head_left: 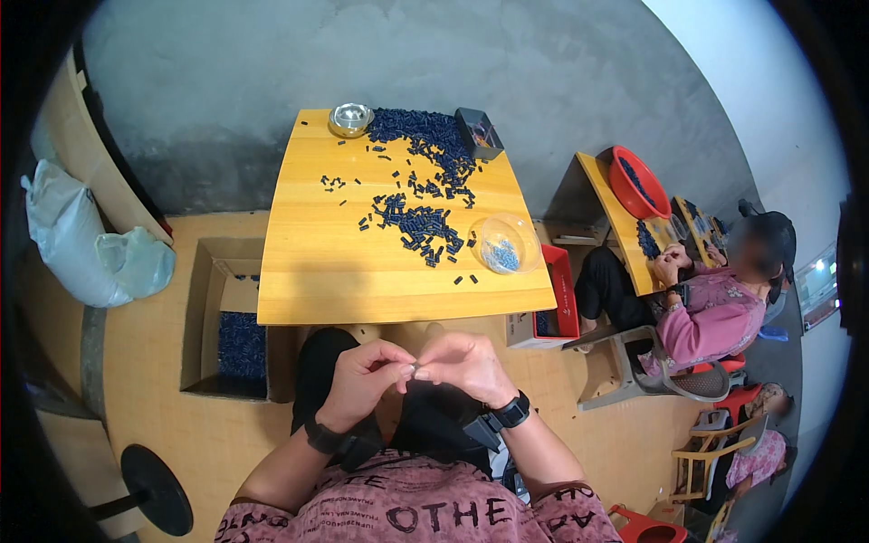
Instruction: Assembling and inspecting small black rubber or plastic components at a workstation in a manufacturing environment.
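My left hand [369, 378] and my right hand [469, 366] meet just in front of the table's near edge, above my lap. Thumbs and fingertips are pinched together around a tiny pale thing [415, 366], too small to name. Beyond them, small dark blue-black cylindrical pieces [421, 226] lie in a loose heap on the yellow wooden table [312, 290]. A larger heap of the same pieces [416, 124] spreads along the far edge. At the table's right side, a clear plastic bowl [493, 225] holds small light-blue bits.
A metal bowl [351, 119] and a dark tray [470, 136] stand at the far edge. Cardboard box [205, 308] with dark pieces is on the left floor, red box [565, 291] on the right. A seated co-worker [711, 321] works beside a red basin [659, 197]. White sacks [68, 240] lean left.
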Demonstrator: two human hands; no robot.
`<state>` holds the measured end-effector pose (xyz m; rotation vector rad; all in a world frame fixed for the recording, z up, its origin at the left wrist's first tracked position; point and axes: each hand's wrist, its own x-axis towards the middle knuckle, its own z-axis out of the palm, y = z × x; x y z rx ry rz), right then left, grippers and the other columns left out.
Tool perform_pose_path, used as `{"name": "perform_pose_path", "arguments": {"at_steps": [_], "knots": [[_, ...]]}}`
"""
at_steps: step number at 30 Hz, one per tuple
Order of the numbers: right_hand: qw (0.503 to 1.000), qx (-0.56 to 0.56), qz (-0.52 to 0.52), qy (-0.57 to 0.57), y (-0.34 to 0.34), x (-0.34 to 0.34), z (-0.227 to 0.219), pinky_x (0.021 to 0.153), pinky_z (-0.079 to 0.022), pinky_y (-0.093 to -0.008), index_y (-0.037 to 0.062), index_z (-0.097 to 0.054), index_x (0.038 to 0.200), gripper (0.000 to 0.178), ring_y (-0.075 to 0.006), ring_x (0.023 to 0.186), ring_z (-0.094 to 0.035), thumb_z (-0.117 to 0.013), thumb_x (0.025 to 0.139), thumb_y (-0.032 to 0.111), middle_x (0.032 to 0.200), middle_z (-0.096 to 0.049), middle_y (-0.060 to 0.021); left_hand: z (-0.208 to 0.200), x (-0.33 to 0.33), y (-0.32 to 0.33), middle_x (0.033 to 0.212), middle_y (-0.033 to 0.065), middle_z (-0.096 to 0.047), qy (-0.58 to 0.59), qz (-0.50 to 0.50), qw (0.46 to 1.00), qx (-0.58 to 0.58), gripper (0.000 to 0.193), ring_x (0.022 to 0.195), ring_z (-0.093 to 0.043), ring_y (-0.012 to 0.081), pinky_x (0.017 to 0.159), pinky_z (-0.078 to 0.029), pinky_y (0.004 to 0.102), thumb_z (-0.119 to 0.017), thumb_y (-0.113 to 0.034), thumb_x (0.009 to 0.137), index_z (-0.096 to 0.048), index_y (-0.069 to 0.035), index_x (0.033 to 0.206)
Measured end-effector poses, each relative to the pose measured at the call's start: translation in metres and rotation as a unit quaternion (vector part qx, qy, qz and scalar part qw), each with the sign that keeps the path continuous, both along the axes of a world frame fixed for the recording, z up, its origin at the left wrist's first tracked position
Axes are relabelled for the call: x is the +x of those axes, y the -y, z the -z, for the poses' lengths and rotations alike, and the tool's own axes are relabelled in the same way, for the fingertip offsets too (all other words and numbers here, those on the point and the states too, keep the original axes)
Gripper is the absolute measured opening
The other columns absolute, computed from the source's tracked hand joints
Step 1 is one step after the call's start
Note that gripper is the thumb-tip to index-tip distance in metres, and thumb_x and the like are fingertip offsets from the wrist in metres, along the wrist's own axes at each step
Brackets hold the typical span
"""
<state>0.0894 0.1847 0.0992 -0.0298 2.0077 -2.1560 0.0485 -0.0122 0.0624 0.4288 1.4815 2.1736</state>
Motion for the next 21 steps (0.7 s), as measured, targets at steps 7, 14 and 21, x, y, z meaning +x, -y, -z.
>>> {"name": "perform_pose_path", "arguments": {"at_steps": [7, 14, 21], "knots": [[1.000, 0.006, 0.011, 0.026, 0.002, -0.006, 0.004, 0.063, -0.048, -0.0195, 0.0017, -0.069, 0.096, 0.009, -0.0057, 0.075, -0.061, -0.070, 0.089, 0.007, 0.088, -0.069, -0.0014, 0.004, -0.004, 0.001, 0.080, 0.0082, -0.067, 0.055, -0.015, 0.997, 0.042, 0.008, 0.067, -0.062, 0.0120, 0.063, -0.050, 0.0232, -0.066, 0.003, 0.086, -0.065, 0.001, 0.094], [0.997, -0.036, -0.010, 0.066, 0.003, -0.016, 0.013, 0.059, -0.048, -0.0204, 0.0012, -0.069, 0.095, 0.009, -0.0058, 0.069, -0.059, -0.070, 0.089, 0.007, 0.085, -0.069, -0.0022, 0.008, -0.009, 0.004, 0.081, 0.0076, -0.068, -0.023, -0.020, 0.999, -0.027, 0.006, 0.066, -0.063, 0.0113, 0.062, -0.050, 0.0225, -0.067, 0.003, 0.086, -0.067, 0.002, 0.091], [0.996, -0.033, -0.013, 0.080, 0.003, -0.062, 0.039, 0.060, -0.051, -0.0212, -0.0005, -0.068, 0.101, 0.013, -0.0085, 0.069, -0.062, -0.066, 0.092, 0.008, 0.086, -0.070, -0.0052, 0.016, -0.040, -0.002, 0.082, 0.0062, -0.067, -0.008, -0.081, 0.995, -0.062, 0.004, 0.065, -0.060, 0.0095, 0.061, -0.048, 0.0218, -0.064, 0.001, 0.088, -0.067, 0.002, 0.090]]}}
